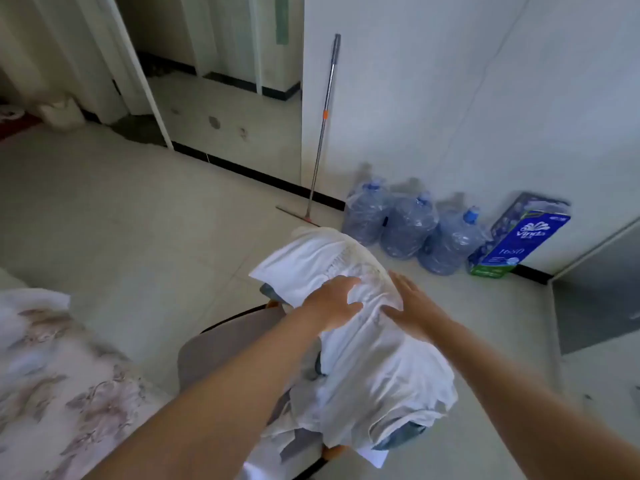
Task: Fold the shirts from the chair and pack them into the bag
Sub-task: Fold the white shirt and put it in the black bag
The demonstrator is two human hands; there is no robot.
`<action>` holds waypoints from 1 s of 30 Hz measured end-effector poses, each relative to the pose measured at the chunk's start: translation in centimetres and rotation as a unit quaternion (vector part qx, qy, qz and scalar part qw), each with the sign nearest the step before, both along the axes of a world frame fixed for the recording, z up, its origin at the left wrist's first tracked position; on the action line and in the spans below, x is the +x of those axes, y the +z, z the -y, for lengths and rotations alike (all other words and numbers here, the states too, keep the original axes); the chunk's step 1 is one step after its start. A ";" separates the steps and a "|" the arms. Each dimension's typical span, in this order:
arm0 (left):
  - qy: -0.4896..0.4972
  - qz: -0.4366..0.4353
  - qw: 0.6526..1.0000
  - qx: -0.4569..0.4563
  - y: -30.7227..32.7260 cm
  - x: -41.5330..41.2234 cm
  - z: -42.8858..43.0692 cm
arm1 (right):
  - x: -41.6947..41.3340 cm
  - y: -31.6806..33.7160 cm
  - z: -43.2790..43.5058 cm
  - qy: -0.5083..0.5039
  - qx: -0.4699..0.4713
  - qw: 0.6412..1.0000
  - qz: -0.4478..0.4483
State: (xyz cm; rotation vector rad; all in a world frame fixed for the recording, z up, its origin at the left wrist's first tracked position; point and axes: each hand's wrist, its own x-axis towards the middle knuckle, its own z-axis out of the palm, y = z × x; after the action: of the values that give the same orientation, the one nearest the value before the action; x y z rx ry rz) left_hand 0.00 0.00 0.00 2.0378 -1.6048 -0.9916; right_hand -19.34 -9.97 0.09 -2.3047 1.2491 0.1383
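Leftmost, a bed (52, 375) with flowered bedding fills the lower corner. Beside it stands a grey chair (221, 344), and the heap of shirts lies on it, draped up over its back. A white shirt (367, 368) lies on top; a blue-grey garment (398, 434) shows from beneath it at the lower edge.

Both hands are on the upper part of the white shirt. The left hand (332, 299) has its fingers and thumb curled into the cloth, bunching a fold between them. Just beside it, the right hand (412, 303) lies flat against the shirt's side, fingers straight and close together.

Behind the chair, a long-handled floor squeegee (323, 126) leans on the white wall. To its right, three large blue-capped water jugs (408, 226) stand touching in a row on the floor, each wrapped in clear film; whether they hold water cannot be told. Rightmost, a blue pack of Vinda tissue (519, 237) leans against the wall, near the last jug.
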 end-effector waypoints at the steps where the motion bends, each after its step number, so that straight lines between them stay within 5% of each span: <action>1: -0.014 0.011 1.000 -0.006 -0.4 -0.9 1.4 | 0.0 -0.5 0.3 -0.012 0.026 0.999 0.023; 4: -0.040 0.076 0.996 -0.012 -1.8 -3.1 4.0 | -0.2 -2.0 0.0 -0.039 0.050 0.996 0.062; 8: -0.031 0.136 0.982 -0.131 -3.8 -2.7 4.5 | -0.9 -3.5 -0.4 -0.032 -0.016 0.995 0.097; 11: -0.031 0.137 0.964 -0.226 -4.0 -1.8 5.0 | -0.9 -2.8 -0.3 0.001 -0.141 0.989 0.053; 15: -0.038 0.071 0.966 -0.244 -2.0 -2.4 5.6 | -0.6 -1.0 0.0 0.027 -0.274 0.960 0.055; 18: -0.017 0.023 0.970 -0.243 -0.6 -2.3 5.7 | -0.1 0.7 0.1 -0.004 -0.235 0.966 0.105; 21: 0.053 -0.031 0.976 -0.209 2.0 -1.2 5.9 | 0.3 1.3 0.1 -0.052 -0.103 0.972 0.203; 25: 0.163 -0.075 0.960 -0.215 4.5 0.5 6.0 | 0.3 1.1 0.6 -0.036 -0.037 0.993 0.108; 30: 0.051 -0.077 0.984 -0.152 5.9 2.5 5.3 | 3.0 5.0 0.8 -0.132 -0.076 0.945 0.288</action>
State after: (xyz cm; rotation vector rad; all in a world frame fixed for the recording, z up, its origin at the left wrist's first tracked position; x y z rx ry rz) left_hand 2.51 -5.35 5.90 1.7738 -1.4568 -0.7917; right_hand -16.36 -10.78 5.10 -2.0431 1.2563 -0.6984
